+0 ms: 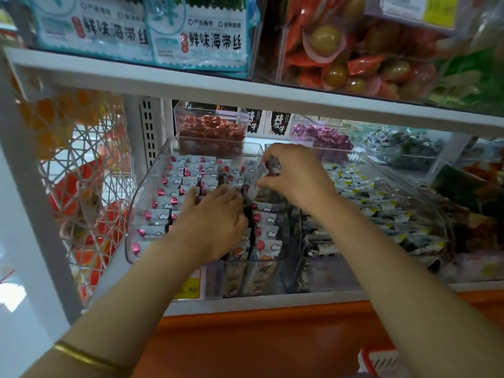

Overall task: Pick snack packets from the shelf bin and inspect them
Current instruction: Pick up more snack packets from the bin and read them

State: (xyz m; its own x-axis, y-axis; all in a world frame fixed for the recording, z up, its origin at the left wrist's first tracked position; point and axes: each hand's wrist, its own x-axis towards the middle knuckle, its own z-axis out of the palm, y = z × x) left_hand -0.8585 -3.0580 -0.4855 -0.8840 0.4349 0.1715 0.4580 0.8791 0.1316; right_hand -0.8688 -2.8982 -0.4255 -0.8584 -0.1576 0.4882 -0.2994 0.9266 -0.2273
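A clear plastic bin (141, 197) on the middle shelf holds several rows of small white snack packets (174, 186) with pink marks. My left hand (212, 219) lies palm down inside the bin, its fingers resting flat among the packets. My right hand (291, 173) is raised over the bin's back right corner and pinches one white packet (260, 175) between thumb and fingers. The packet is lifted clear of the rows and tilted.
A second clear bin (425, 192) of white and yellow packets stands to the right. Smaller tubs of red sweets (210, 129) and purple sweets (324, 137) sit behind. The upper shelf edge (245, 94) hangs close above. A yellow price tag (191, 287) fronts the shelf.
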